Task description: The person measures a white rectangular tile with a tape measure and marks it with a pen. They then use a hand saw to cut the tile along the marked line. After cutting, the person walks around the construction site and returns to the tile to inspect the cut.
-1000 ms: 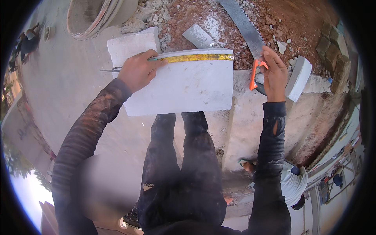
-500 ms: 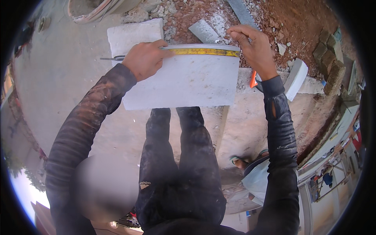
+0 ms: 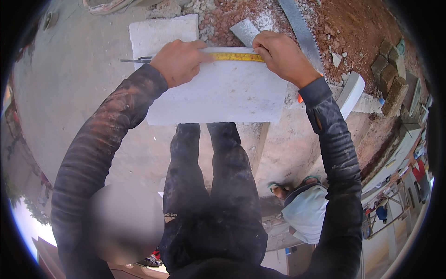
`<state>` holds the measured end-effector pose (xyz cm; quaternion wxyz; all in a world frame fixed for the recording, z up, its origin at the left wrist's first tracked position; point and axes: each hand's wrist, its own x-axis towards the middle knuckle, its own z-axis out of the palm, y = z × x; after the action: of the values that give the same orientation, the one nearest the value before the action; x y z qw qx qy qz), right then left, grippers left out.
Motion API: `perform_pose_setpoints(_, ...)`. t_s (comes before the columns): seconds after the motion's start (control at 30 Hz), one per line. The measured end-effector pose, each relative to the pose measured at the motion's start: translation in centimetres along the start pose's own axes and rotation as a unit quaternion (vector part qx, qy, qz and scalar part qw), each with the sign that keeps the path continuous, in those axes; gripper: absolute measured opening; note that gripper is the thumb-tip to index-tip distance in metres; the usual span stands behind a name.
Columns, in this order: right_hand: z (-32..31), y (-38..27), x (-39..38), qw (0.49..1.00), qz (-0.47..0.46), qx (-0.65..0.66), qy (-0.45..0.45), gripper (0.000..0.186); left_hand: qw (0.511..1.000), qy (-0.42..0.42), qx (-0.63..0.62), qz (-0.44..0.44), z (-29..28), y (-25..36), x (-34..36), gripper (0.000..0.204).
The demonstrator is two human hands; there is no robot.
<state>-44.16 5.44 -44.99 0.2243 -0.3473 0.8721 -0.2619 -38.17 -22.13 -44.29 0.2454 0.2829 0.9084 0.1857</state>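
Observation:
A pale rectangular block [image 3: 216, 97] lies across the work spot above my legs, a yellow tape measure [image 3: 234, 56] stretched along its far edge. My left hand [image 3: 179, 63] is closed on the tape at the left end, slightly blurred. Farther right, my right hand [image 3: 281, 58] rests over the tape with thumb and fingers pinched around a small thing I cannot make out. A handsaw [image 3: 299, 32] lies behind that hand, its orange handle [image 3: 301, 97] mostly hidden. A thin dark bar [image 3: 132, 61] sticks out left of my left hand.
Another pale block [image 3: 165, 30] lies behind, a narrower one [image 3: 350, 93] at right. Rubble, reddish soil [image 3: 348, 37] and brown bricks [image 3: 392, 74] fill the upper right. A bucket rim [image 3: 102, 7] shows upper left. A co-worker [image 3: 304, 209] in a pale top is at lower right.
My right hand has moved from beside the saw handle up and leftward onto the tape. My left hand has shifted slightly up and right.

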Motion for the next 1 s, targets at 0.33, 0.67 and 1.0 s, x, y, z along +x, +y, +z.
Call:
perform_pose_setpoints(0.33,0.3,-0.2,-0.1,0.999,-0.003,-0.040,-0.017,0.011,1.000,-0.008,-0.011,-0.008,-0.1,0.2,0.1,0.031)
perform_pose_setpoints(0.67,0.3,-0.3,0.2,0.998,-0.007,-0.052,-0.027,0.009,0.998,-0.051,0.023,-0.018,-1.0,0.7,0.3,0.035)
perform_pose_setpoints(1.0,0.1,-0.7,0.4,0.996,-0.005,-0.077,-0.040,0.009,1.000,-0.008,-0.013,-0.018,0.0,0.3,0.1,0.031)
